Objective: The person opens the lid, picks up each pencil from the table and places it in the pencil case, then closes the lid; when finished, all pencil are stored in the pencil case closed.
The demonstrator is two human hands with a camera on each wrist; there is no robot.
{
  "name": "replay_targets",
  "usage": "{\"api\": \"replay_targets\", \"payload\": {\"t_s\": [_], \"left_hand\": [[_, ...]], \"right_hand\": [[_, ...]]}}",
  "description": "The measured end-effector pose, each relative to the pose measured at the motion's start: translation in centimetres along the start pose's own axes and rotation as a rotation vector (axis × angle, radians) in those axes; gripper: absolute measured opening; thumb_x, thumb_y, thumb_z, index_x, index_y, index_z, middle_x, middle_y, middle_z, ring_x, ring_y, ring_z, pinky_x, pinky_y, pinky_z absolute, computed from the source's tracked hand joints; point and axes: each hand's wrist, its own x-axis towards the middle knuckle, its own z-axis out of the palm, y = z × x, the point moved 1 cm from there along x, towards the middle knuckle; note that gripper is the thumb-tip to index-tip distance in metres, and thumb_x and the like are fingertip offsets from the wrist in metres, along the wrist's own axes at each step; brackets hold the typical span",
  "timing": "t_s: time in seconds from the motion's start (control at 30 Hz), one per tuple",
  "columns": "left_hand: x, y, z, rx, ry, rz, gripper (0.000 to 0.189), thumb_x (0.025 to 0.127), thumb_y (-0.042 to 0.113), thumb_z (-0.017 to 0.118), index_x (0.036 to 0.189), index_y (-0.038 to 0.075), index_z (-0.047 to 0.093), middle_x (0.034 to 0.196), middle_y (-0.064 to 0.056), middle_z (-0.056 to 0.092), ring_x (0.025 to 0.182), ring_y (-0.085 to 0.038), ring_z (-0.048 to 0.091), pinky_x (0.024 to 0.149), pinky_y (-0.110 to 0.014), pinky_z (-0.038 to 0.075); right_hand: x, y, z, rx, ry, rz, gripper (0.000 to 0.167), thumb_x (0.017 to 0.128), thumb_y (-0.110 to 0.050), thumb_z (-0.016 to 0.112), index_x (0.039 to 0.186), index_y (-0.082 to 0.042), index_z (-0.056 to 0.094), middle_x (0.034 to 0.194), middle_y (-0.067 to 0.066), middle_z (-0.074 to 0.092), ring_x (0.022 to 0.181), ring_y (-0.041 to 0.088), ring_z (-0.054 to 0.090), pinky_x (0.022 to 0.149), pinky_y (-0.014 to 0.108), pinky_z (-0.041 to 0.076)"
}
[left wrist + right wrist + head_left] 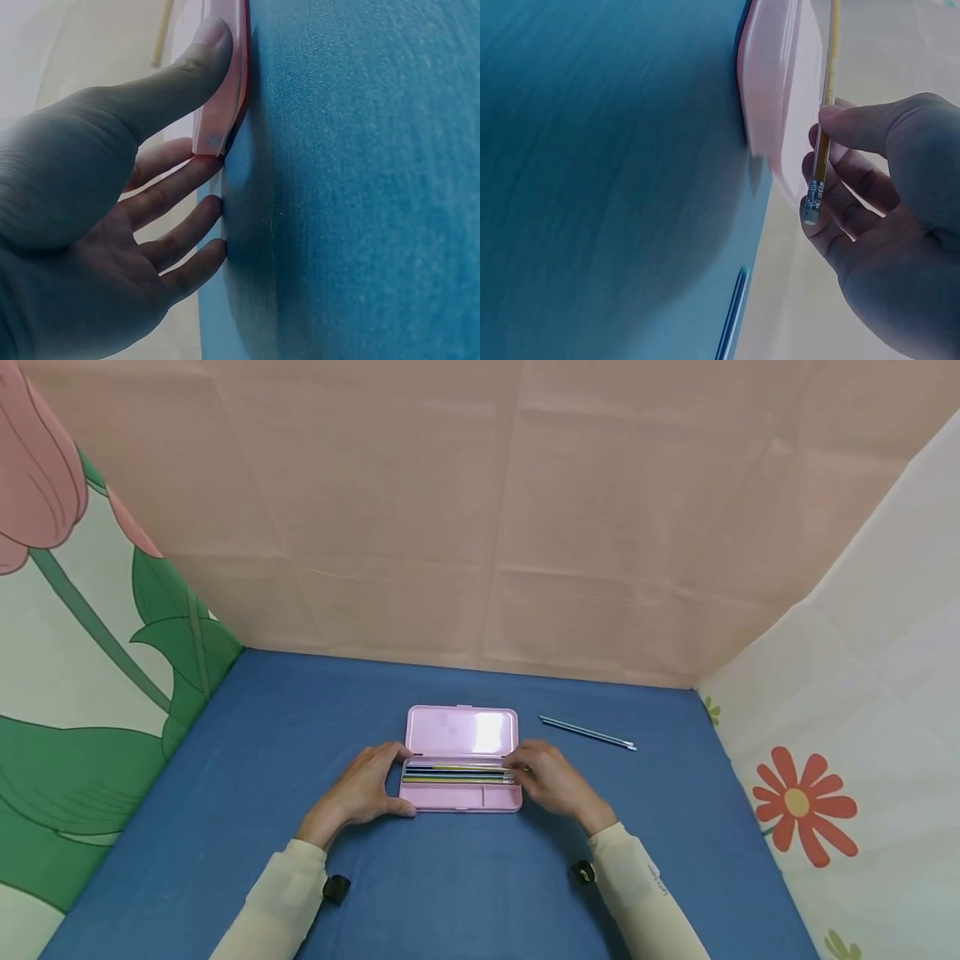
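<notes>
On the blue cloth-covered tabletop (465, 881), an open pink rectangular pencil box (442, 797) lies around the middle, its hinged pink lid (438, 731) folded back toward the far edge; glare whitens the lid's right part. The left hand (363, 785) rests against the box's left end, fingers spread apart, thumb along the near wall and the index and middle fingertips touching the end; in the left wrist view the box runs off the top. The right hand (551, 777) pinches a slim yellow pencil with a silvery ferrule and pale eraser (830, 64) between thumb and fingers, over the box's right end; its far end is cut off in the right wrist view. Below it, a row of slender multicoloured pencils (442, 780) lies in the long far compartment, the right ends partly hidden by the right hand and the count hard to make out. Two dark blue-green pencils (588, 733) lie side by side, right of the box toward the tabletop's far right corner.
</notes>
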Motion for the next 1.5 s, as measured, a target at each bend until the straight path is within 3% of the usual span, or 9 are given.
{"api": "replay_targets", "payload": {"t_s": [0.5, 1.5], "left_hand": [[0.2, 0.0, 0.0, -0.001, 0.004, 0.015, 0.084, 0.078, 0.031, 0.107, 0.146, 0.007, 0.064, 0.155, -0.018, 0.067, 0.145, -0.046, 0.057, 0.125, -0.069, 0.045], [-0.1, -0.1, 0.1, -0.011, 0.004, -0.004, 0.084, 0.077, 0.030, 0.107, 0.146, 0.007, 0.064, 0.154, -0.018, 0.067, 0.145, -0.046, 0.056, 0.124, -0.069, 0.046]], "right_hand": [[3.1, -1.5, 2.4, -0.039, -0.046, -0.061, 0.017, 0.103, 0.000, 0.077, 0.117, -0.007, 0.086, 0.112, 0.006, 0.082, 0.106, 0.023, 0.077, 0.101, 0.044, 0.065], [3.4, -1.9, 3.6, -0.032, -0.078, -0.001, 0.018, 0.106, -0.004, 0.075, 0.119, -0.008, 0.087, 0.111, 0.006, 0.080, 0.103, 0.020, 0.070, 0.095, 0.037, 0.064]]}}
